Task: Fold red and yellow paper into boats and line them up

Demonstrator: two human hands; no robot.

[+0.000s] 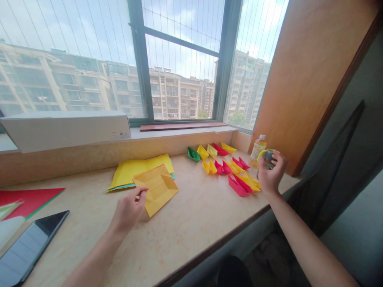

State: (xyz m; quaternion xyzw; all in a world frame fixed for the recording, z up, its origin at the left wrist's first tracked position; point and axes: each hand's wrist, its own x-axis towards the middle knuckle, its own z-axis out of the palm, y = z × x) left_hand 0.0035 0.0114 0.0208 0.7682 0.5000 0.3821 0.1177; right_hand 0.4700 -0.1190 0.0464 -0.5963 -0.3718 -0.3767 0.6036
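Observation:
A creased square of orange-yellow paper [161,187] is pinched at its left edge by my left hand [130,207], whose fingers are closed. Part of it overlaps a stack of yellow paper [128,171] on the stone ledge. Over at the right, my right hand [272,175] has its fingers wrapped round a small dark round object with a yellow-green rim [263,152]. Its kind is unclear, as the fingers cover part of it. Just left of that hand stand several folded paper boats [239,185] in red and yellow, with a green paper boat [193,154] at the far left of the group.
A drink bottle [257,149] stands behind my right hand. At the lower left lie a black tablet or phone [32,247] and red paper [36,199]. A long white box [66,131] rests on the windowsill. The ledge's front edge [209,247] runs diagonally below.

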